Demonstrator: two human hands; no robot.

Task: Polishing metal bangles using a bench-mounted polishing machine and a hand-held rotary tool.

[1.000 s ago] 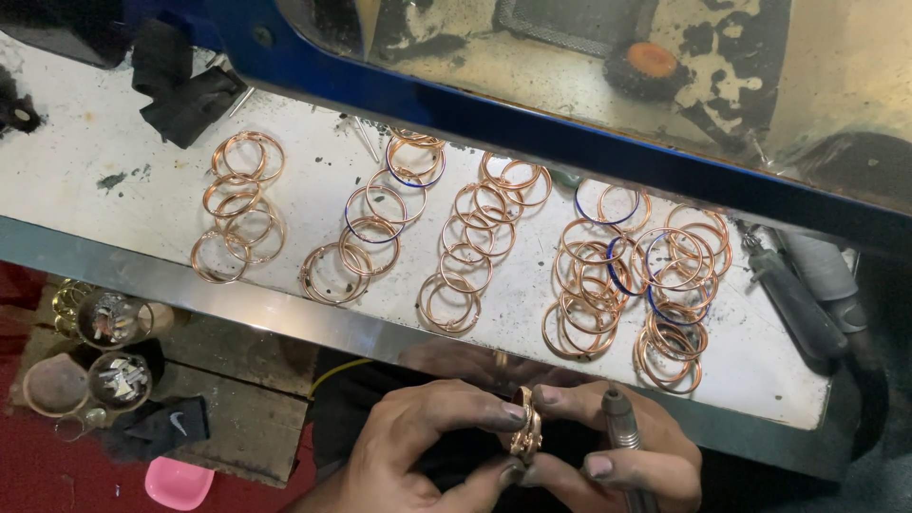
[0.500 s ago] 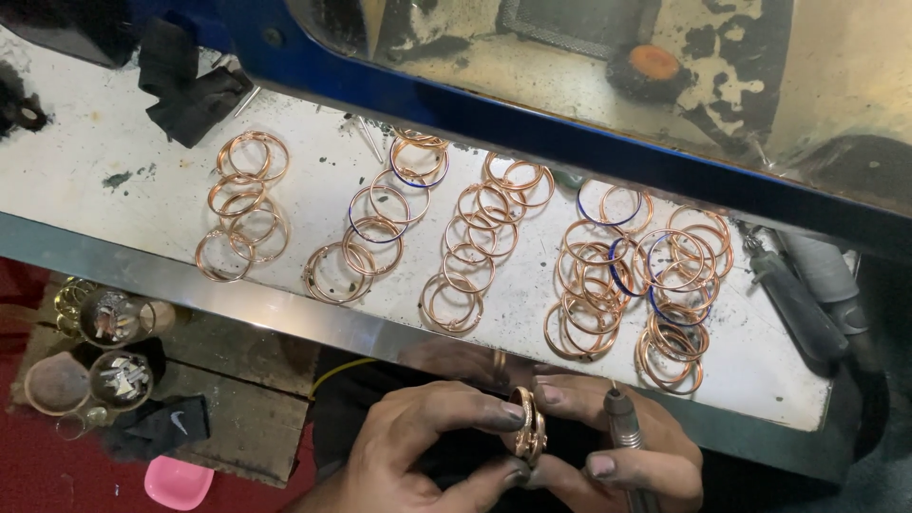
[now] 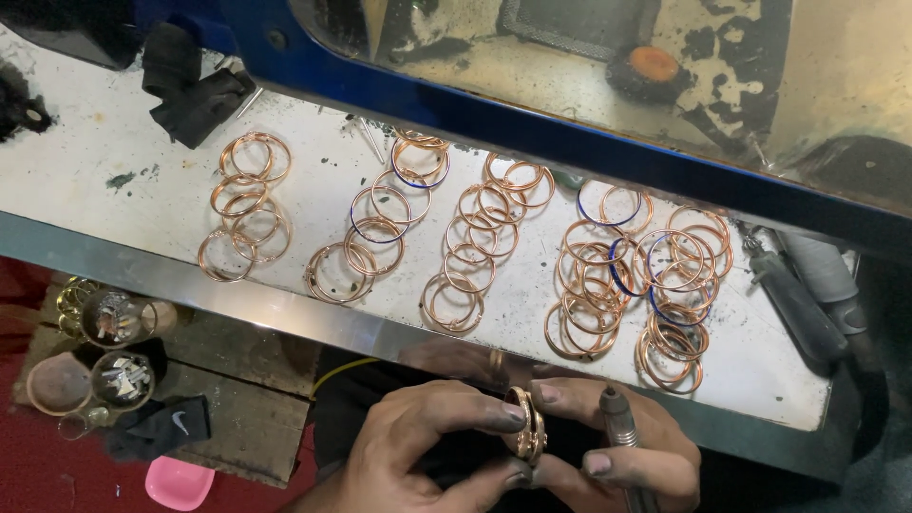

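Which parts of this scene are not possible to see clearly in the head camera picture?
- Head view: the far side of the stack of copper-coloured bangles is covered by the left hand and right hand.
- The lower end of the grey metal handheld tool is cut off by the bottom edge.
- The contents of the two small round cups are too small to identify.
- Behind the dirty glass panel, the round orange object is blurred.

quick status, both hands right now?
Left hand: closed, pinching the stack of copper bangles.
Right hand: closed, gripping the rotary tool, fingertips also on the bangles.
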